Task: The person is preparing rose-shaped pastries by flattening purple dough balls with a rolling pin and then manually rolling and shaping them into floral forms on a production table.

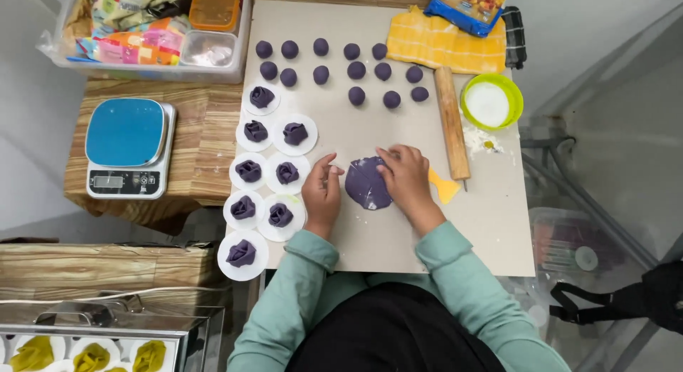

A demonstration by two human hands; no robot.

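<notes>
Purple disc [368,182] lies flat on grey board [498,222], between both hands. Left hand [321,194] at disc's left edge, fingertips pinched, grip unclear. Right hand [407,174] spread loosely, fingertips on disc's right edge. Advice: lift edge gently; thin soft dough likely tears. Balls [356,95] smooth, matte. Pin [452,121] wooden, cylindrical. Shaped pieces [287,173] ruffled, on white rounds.

Your left hand [322,190] and right hand [407,174] sit mid-frame, palms down, fingers curled inward, sleeved forearms angling back toward you.
</notes>
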